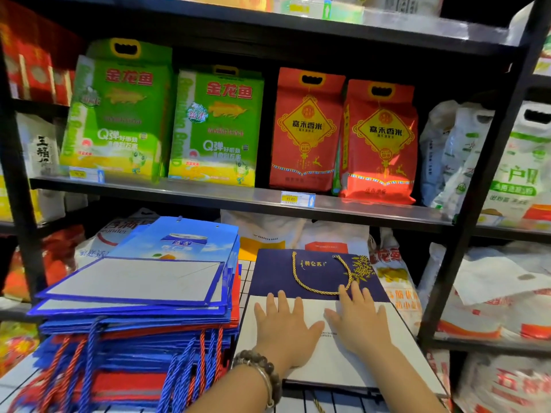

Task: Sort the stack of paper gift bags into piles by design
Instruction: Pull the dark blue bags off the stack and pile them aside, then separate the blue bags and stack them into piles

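Note:
A navy gift bag [280, 275] with gold cord handle and gold print lies flat at the centre right, its white folded base toward me. My left hand [284, 326] and my right hand [356, 317] both press flat on that white base with fingers straight and spread. To the left stands a tall stack of flat gift bags [134, 317], mostly blue with some red ones lower down, blue and red rope handles hanging at the front. The top bag of the stack is light blue with a milk-can picture [185, 242].
The bags lie on a white wire-grid surface [246, 281]. Behind it runs a dark metal shelf [208, 195] with green and red rice bags. A black shelf post [465, 234] stands at the right, with white sacks beyond it and more sacks under the shelf.

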Action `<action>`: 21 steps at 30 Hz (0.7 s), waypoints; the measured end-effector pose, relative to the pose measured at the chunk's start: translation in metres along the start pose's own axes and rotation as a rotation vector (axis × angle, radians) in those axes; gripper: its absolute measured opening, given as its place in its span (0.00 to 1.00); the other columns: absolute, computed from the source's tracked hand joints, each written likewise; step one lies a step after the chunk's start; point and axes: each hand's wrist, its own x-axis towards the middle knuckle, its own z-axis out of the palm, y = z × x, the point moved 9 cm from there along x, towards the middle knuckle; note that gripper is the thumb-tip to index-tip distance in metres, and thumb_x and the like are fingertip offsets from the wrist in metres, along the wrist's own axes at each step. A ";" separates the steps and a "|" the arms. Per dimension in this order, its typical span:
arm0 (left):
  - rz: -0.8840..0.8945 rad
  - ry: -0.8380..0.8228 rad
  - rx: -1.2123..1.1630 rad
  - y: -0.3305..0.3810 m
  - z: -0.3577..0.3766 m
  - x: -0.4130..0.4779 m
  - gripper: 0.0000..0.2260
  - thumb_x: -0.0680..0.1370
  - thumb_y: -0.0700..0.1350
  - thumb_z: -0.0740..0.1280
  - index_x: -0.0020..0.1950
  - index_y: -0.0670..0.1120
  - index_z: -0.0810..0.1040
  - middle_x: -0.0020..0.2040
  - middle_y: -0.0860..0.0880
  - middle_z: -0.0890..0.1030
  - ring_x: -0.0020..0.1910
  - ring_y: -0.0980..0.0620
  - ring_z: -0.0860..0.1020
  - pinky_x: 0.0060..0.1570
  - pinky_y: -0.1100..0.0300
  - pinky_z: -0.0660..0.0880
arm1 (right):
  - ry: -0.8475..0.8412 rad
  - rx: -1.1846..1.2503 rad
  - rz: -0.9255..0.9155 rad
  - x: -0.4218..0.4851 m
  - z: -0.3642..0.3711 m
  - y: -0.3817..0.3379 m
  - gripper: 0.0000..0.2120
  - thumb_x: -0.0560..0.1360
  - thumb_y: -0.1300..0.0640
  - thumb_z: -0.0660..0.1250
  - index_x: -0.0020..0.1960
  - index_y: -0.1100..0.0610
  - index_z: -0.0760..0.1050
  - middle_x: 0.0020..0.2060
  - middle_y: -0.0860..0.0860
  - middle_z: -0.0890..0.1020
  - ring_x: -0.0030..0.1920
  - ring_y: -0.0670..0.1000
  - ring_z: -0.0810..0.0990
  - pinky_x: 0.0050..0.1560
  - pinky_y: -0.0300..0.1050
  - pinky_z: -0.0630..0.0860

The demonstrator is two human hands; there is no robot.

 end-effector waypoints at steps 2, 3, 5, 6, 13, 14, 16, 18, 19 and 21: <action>0.009 0.001 0.001 0.002 0.001 0.001 0.40 0.70 0.71 0.33 0.77 0.51 0.45 0.78 0.43 0.43 0.76 0.40 0.40 0.70 0.39 0.38 | -0.095 -0.016 0.002 0.001 0.021 -0.002 0.27 0.80 0.43 0.44 0.77 0.50 0.45 0.77 0.53 0.46 0.76 0.55 0.44 0.72 0.60 0.49; 0.023 0.003 0.000 0.004 0.001 0.001 0.48 0.62 0.72 0.27 0.77 0.51 0.45 0.78 0.43 0.43 0.76 0.40 0.40 0.70 0.39 0.38 | -0.113 -0.019 0.008 0.003 0.027 0.000 0.28 0.80 0.43 0.43 0.77 0.50 0.45 0.77 0.53 0.46 0.76 0.55 0.44 0.72 0.61 0.48; 0.035 0.003 0.017 0.005 0.000 0.001 0.57 0.50 0.69 0.22 0.77 0.51 0.45 0.78 0.43 0.43 0.76 0.40 0.41 0.70 0.39 0.38 | -0.117 -0.012 0.021 0.003 0.029 0.002 0.30 0.79 0.39 0.42 0.77 0.50 0.44 0.77 0.52 0.45 0.76 0.55 0.44 0.72 0.60 0.46; 0.036 0.004 0.018 0.005 0.000 0.001 0.57 0.50 0.68 0.22 0.77 0.51 0.45 0.78 0.43 0.43 0.76 0.40 0.41 0.70 0.39 0.39 | -0.121 -0.009 0.026 0.003 0.029 0.002 0.31 0.79 0.37 0.41 0.77 0.50 0.44 0.77 0.52 0.45 0.76 0.54 0.44 0.72 0.59 0.45; -0.002 -0.016 0.012 -0.002 0.004 0.004 0.32 0.78 0.66 0.43 0.78 0.51 0.45 0.78 0.43 0.42 0.76 0.41 0.40 0.70 0.40 0.38 | -0.166 -0.029 0.020 0.003 0.034 0.001 0.32 0.78 0.36 0.41 0.77 0.50 0.42 0.77 0.52 0.43 0.76 0.54 0.42 0.73 0.60 0.45; 0.000 -0.027 0.019 -0.003 0.006 0.005 0.32 0.78 0.66 0.43 0.78 0.51 0.45 0.78 0.43 0.42 0.76 0.42 0.40 0.70 0.40 0.38 | -0.179 -0.033 0.021 0.003 0.035 0.001 0.32 0.78 0.36 0.41 0.77 0.50 0.41 0.76 0.52 0.43 0.76 0.54 0.42 0.73 0.60 0.45; 0.005 -0.048 0.022 -0.002 0.007 0.006 0.32 0.78 0.66 0.43 0.78 0.51 0.45 0.77 0.43 0.42 0.76 0.42 0.40 0.70 0.39 0.38 | -0.210 -0.036 0.024 0.003 0.037 0.001 0.33 0.78 0.36 0.40 0.77 0.51 0.40 0.76 0.53 0.42 0.76 0.54 0.41 0.72 0.60 0.44; 0.007 -0.066 0.029 -0.001 0.008 0.006 0.32 0.78 0.65 0.43 0.78 0.50 0.44 0.77 0.43 0.41 0.76 0.42 0.39 0.70 0.39 0.38 | -0.239 -0.033 0.027 0.004 0.040 0.001 0.34 0.78 0.35 0.40 0.77 0.51 0.40 0.76 0.53 0.41 0.76 0.55 0.41 0.72 0.60 0.43; 0.006 -0.074 0.033 -0.001 0.007 0.005 0.32 0.78 0.65 0.43 0.78 0.50 0.44 0.77 0.43 0.41 0.76 0.42 0.39 0.70 0.39 0.38 | -0.248 -0.038 0.027 0.004 0.041 0.001 0.34 0.77 0.35 0.40 0.77 0.51 0.40 0.76 0.53 0.41 0.76 0.55 0.40 0.72 0.61 0.43; 0.001 -0.090 0.039 -0.001 0.007 0.005 0.32 0.79 0.65 0.43 0.78 0.50 0.43 0.77 0.43 0.40 0.76 0.42 0.39 0.70 0.39 0.38 | -0.258 -0.046 0.025 0.005 0.041 0.000 0.34 0.77 0.35 0.40 0.77 0.52 0.40 0.76 0.54 0.41 0.76 0.55 0.40 0.72 0.61 0.44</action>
